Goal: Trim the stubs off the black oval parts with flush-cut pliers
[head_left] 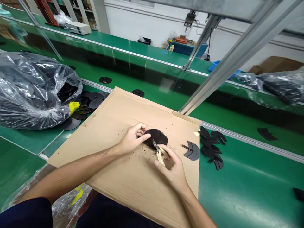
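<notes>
Over a cardboard sheet (133, 177), my left hand (133, 138) pinches the left edge of a flat, rounded black plastic piece (156, 136). My right hand (173, 163) is closed around a pair of nippers (160, 155) with pale handles. Their metal jaws touch or lie just over the near edge of the black piece; I cannot tell whether they bite into it. Small dark scraps are scattered on the cardboard around both hands. To the right, a dark curved piece with a thin prong (192, 150) lies on the cardboard.
A clear plastic bag of black discs (35, 91) stands at left, with loose discs (95, 100) beside it. Several black curved pieces (212, 145) lie right of the cardboard. A green conveyor belt (123, 85) runs behind, and a metal post (228, 60) slants across the right.
</notes>
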`<state>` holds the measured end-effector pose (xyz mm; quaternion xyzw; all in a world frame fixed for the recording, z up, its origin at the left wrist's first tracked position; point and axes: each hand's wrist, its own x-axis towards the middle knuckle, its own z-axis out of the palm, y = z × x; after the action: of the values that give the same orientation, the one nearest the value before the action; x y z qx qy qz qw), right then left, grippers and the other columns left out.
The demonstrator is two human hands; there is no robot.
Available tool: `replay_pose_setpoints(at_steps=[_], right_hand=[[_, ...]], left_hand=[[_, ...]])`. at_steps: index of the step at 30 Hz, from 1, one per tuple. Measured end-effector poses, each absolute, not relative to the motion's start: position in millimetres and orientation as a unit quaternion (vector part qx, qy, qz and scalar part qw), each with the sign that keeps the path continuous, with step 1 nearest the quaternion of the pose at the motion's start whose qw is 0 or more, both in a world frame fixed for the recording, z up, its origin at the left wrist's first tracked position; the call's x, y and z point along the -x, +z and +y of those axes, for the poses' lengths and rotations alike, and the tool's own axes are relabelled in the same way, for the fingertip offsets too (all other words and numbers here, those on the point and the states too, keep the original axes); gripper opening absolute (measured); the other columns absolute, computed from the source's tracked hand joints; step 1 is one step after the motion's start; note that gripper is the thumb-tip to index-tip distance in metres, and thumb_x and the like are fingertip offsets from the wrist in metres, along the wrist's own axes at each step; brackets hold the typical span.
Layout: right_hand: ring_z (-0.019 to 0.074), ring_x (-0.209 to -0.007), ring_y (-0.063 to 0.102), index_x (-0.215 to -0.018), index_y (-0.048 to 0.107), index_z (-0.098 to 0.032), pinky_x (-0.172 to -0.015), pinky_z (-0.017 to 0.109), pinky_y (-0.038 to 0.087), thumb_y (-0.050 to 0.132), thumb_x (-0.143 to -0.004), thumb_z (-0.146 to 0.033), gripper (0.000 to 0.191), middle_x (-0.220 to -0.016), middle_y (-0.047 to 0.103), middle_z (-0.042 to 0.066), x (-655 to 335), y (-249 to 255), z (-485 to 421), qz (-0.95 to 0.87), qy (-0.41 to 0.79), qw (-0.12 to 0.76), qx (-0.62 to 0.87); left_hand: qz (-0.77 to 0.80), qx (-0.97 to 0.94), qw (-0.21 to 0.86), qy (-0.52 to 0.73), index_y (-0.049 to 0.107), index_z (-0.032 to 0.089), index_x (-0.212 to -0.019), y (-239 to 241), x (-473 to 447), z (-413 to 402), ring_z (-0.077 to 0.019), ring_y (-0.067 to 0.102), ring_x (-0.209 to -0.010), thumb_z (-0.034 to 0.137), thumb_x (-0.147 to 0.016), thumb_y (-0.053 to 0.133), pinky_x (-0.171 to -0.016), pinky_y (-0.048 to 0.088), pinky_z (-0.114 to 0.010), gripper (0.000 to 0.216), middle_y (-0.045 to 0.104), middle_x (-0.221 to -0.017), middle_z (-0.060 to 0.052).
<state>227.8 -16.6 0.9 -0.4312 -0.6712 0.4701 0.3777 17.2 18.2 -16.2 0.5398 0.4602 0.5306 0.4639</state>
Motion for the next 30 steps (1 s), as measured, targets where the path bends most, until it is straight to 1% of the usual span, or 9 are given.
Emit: replay_pose_setpoints(at_steps=[6,10,14,18,20,22,26,28,30], right_hand=[[0.0212,-0.091,0.065,-0.125,0.068,-0.026,-0.077,0.033,0.055,0.075,-0.087,-0.043,0.043,-0.108,0.068,0.007,-226.0,3.4,-17.3,-0.681,0.473,0.370,0.420],[0.0220,-0.091,0.065,-0.125,0.067,-0.024,-0.077,0.034,0.055,0.074,-0.086,-0.045,0.044,-0.108,0.069,0.008,-225.4,4.3,-18.1,-0.678,0.475,0.368,0.422],[0.0222,-0.091,0.066,-0.124,0.068,-0.024,-0.076,0.033,0.056,0.074,-0.086,-0.044,0.043,-0.109,0.069,0.008,-225.1,5.5,-18.9,-0.678,0.476,0.370,0.420],[0.0228,-0.092,0.066,-0.125,0.067,-0.024,-0.077,0.034,0.058,0.073,-0.087,-0.046,0.045,-0.111,0.070,0.008,-225.3,5.0,-19.1,-0.694,0.466,0.361,0.415],[0.0234,-0.094,0.066,-0.127,0.067,-0.025,-0.080,0.036,0.058,0.073,-0.087,-0.046,0.046,-0.113,0.069,0.009,-226.1,3.5,-19.0,-0.704,0.458,0.355,0.411],[0.0248,-0.099,0.067,-0.128,0.067,-0.026,-0.083,0.038,0.059,0.074,-0.086,-0.046,0.047,-0.121,0.066,0.011,-227.8,1.7,-18.7,-0.713,0.451,0.351,0.407],[0.0315,-0.123,0.060,-0.129,0.067,-0.028,-0.091,0.042,0.058,0.076,-0.086,-0.045,0.047,-0.151,0.047,0.015,-232.8,0.9,-18.0,-0.722,0.427,0.363,0.406],[0.0336,-0.135,0.053,-0.131,0.065,-0.029,-0.092,0.043,0.058,0.075,-0.087,-0.043,0.047,-0.154,0.044,0.015,-234.5,2.2,-17.9,-0.731,0.421,0.371,0.389],[0.0331,-0.137,0.050,-0.132,0.064,-0.031,-0.092,0.042,0.058,0.075,-0.087,-0.040,0.047,-0.152,0.046,0.014,-234.7,3.6,-18.1,-0.741,0.422,0.373,0.366]], left_hand=[[0.480,-0.552,0.430,0.528,0.057,0.018,-0.087,-18.1,-20.8,16.5,-0.0117,0.062,-0.080,0.031,-0.087,0.070,-0.075,0.050,-0.023,0.019,0.061,-0.087,0.000],[0.452,-0.542,0.479,0.523,0.054,0.018,-0.095,-23.9,-22.1,15.1,-0.0129,0.066,-0.082,0.036,-0.093,0.066,-0.074,0.052,-0.024,0.022,0.065,-0.091,-0.002],[0.423,-0.546,0.500,0.522,0.059,0.017,-0.111,-28.6,-22.3,15.2,-0.0178,0.070,-0.097,0.040,-0.095,0.064,-0.083,0.054,-0.027,0.028,0.071,-0.106,-0.008],[0.406,-0.565,0.487,0.528,0.066,0.014,-0.109,-29.7,-22.2,15.9,-0.0192,0.070,-0.096,0.042,-0.098,0.061,-0.084,0.055,-0.029,0.030,0.073,-0.103,-0.009],[0.404,-0.583,0.461,0.533,0.067,0.014,-0.107,-27.9,-20.6,16.1,-0.0189,0.070,-0.093,0.041,-0.099,0.059,-0.082,0.056,-0.029,0.029,0.073,-0.101,-0.009],[0.405,-0.623,0.403,0.535,0.068,0.015,-0.106,-24.3,-17.5,16.2,-0.0190,0.069,-0.094,0.037,-0.100,0.058,-0.084,0.056,-0.030,0.025,0.073,-0.100,-0.009],[0.369,-0.732,0.248,0.517,0.069,0.017,-0.111,-16.3,-11.0,15.1,-0.0194,0.067,-0.098,0.025,-0.101,0.056,-0.089,0.056,-0.033,0.019,0.072,-0.102,-0.009],[0.339,-0.765,0.204,0.507,0.069,0.017,-0.115,-15.1,-10.1,13.6,-0.0189,0.067,-0.098,0.022,-0.102,0.054,-0.088,0.057,-0.033,0.020,0.071,-0.103,-0.010],[0.320,-0.780,0.184,0.504,0.068,0.017,-0.117,-16.0,-10.8,11.6,-0.0182,0.068,-0.097,0.020,-0.102,0.053,-0.086,0.058,-0.032,0.022,0.070,-0.103,-0.010]])
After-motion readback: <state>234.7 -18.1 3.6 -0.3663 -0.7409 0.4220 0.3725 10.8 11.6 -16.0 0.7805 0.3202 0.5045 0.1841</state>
